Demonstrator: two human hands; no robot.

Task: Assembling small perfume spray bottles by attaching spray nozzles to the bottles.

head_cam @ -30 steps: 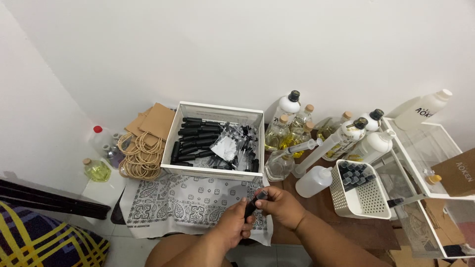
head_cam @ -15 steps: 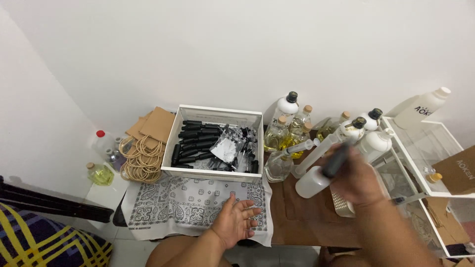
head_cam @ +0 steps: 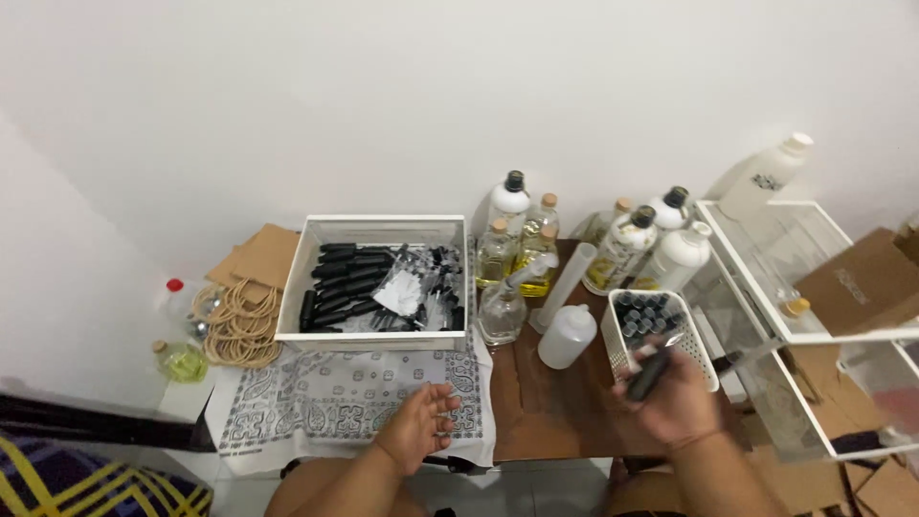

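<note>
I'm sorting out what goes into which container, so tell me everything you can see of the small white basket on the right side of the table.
The small white basket is a rectangular, plastic-looking bin with slotted walls and a thicker rim. It stands upright on the brown tabletop, right of the squat translucent bottle and in front of the tall bottles. Inside, small dark-capped vials stand packed upright, filling the far part. The right hand, blurred, holds a slim dark tube over its near edge; whether it touches the rim is unclear.

Both forearms bare, no sleeves in view. Left hand (head_cam: 418, 427) and right hand (head_cam: 674, 402) gloveless, no rings or watch seen. Right hand motion-blurred, details unclear.
</note>
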